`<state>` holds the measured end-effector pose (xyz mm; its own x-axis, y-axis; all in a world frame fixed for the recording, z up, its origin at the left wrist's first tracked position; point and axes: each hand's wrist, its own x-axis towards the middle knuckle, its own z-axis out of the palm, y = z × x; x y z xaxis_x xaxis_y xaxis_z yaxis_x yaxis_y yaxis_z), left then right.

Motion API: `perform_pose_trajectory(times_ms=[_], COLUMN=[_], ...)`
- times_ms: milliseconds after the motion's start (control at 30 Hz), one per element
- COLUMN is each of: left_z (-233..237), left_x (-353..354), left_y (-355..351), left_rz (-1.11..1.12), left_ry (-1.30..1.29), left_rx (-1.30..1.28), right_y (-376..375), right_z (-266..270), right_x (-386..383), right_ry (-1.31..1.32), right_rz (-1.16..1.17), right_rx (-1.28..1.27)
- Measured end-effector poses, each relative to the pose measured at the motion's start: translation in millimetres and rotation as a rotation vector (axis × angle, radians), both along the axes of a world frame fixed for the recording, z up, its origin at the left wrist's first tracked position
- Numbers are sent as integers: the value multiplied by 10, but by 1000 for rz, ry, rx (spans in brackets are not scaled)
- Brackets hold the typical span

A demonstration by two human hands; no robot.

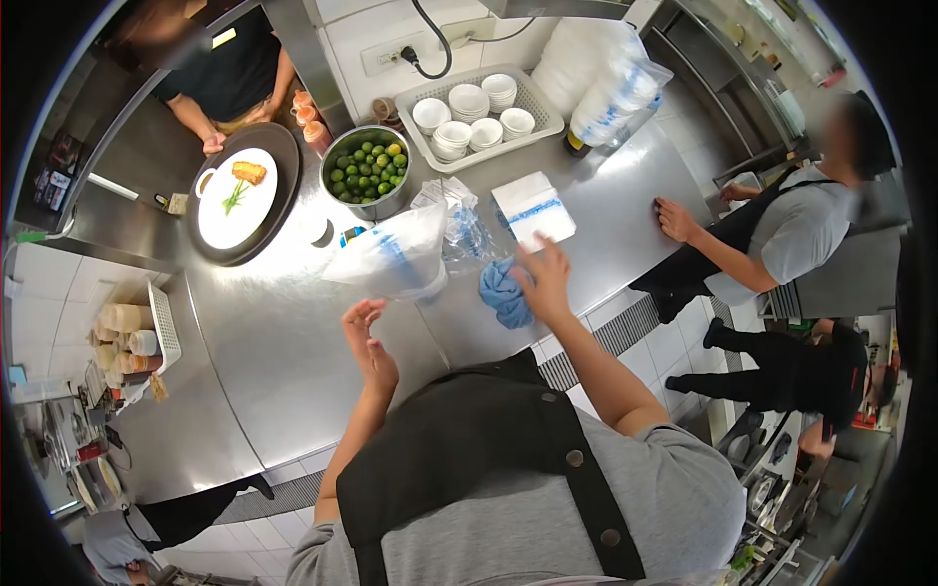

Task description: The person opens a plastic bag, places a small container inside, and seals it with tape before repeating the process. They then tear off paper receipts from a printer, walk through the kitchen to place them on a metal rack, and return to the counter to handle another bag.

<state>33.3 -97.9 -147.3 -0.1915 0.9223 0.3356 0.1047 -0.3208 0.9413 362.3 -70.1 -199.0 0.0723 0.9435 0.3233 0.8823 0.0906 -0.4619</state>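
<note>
My left hand is held above the steel counter with its fingers loosely curved and apart, and nothing shows in it. Just beyond it lies a clear plastic bag with white contents. My right hand is open, fingers spread, beside a crumpled blue cloth and partly overlapping it in view. Its fingertips point at a stack of white napkins with a blue-printed band. A second, crinkled clear plastic bag sits between the first bag and the napkins.
A metal pot of green limes and a grey basket of white bowls stand along the wall. At the pass, a person holds a dark tray carrying a plate of food. A co-worker's hand rests at the counter's right end.
</note>
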Motion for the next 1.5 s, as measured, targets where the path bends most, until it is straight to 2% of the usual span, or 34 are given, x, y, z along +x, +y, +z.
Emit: perform_pose_trajectory(times_ms=[33, 133, 233, 333, 433, 533, 633, 733, 800, 867, 967, 1033, 1067, 1100, 1167, 1200, 1267, 1300, 1367, 1467, 1500], left_z=[-5, 48, 205, 201, 247, 506, 915, 1286, 1641, 1939, 1984, 1968, 1962, 1958, 1847, 1796, 1762, 1758, 1812, 1767, 1724], left_x=[5, 35, 153, 106, 69, 107, 161, 214, 237, 352, 513, 494, 431, 400, 411, 417, 424, 424, 402, 374, 360], left_y=[-43, -104, -98, -120, -139, -108, 17, 156, 232, 268, 324, 345, 355, 358, 335, 323, 309, 300, 257, 228, 223], left_rz=[-72, -255, -359, -393, -387, -292, -186, -154, -132, -156, -346, -498, -562, -626, -632, -636, -570, -535, -540, -498, -476], left_ry=[-1, 35, 99, 179, 204, 255, 308, 328, 470, 331, -8, -46, 52, 149, 30, -29, 44, 81, 123, 164, 173], left_rx=[26, 97, 142, 113, 105, 241, 454, 619, 612, 501, 294, 148, 78, 9, -56, -89, 39, 102, 47, 67, 90], right_y=[142, 461, 506, 567, 704, 716, 614, 417, 303, 205, 13, -55, -84, -109, -146, -148, -125, -33, 22, 71, 94], right_z=[28, -88, 17, 135, 364, 842, 1506, 2035, 2263, 2362, 2573, 2638, 2678, 2779, 2972, 2941, 2855, 2912, 2949, 2761, 2680], right_x=[65, 315, 356, 202, 0, -182, -275, -357, -413, -443, -503, -490, -480, -492, -524, -463, -289, -320, -472, -576, -558], right_ry=[10, -195, -190, -64, 484, 991, 879, 940, 932, 913, 949, 804, 730, 737, 748, 853, 1054, 763, 440, 394, 489], right_rz=[-150, -454, -290, -174, -42, 97, 353, 571, 710, 860, 1002, 1097, 1140, 1127, 1100, 1003, 799, 688, 617, 655, 701], right_rx=[52, -60, -109, 141, 289, 126, 122, 77, 68, 63, -29, -41, -46, -47, -47, -36, -9, 166, 227, 14, -178])
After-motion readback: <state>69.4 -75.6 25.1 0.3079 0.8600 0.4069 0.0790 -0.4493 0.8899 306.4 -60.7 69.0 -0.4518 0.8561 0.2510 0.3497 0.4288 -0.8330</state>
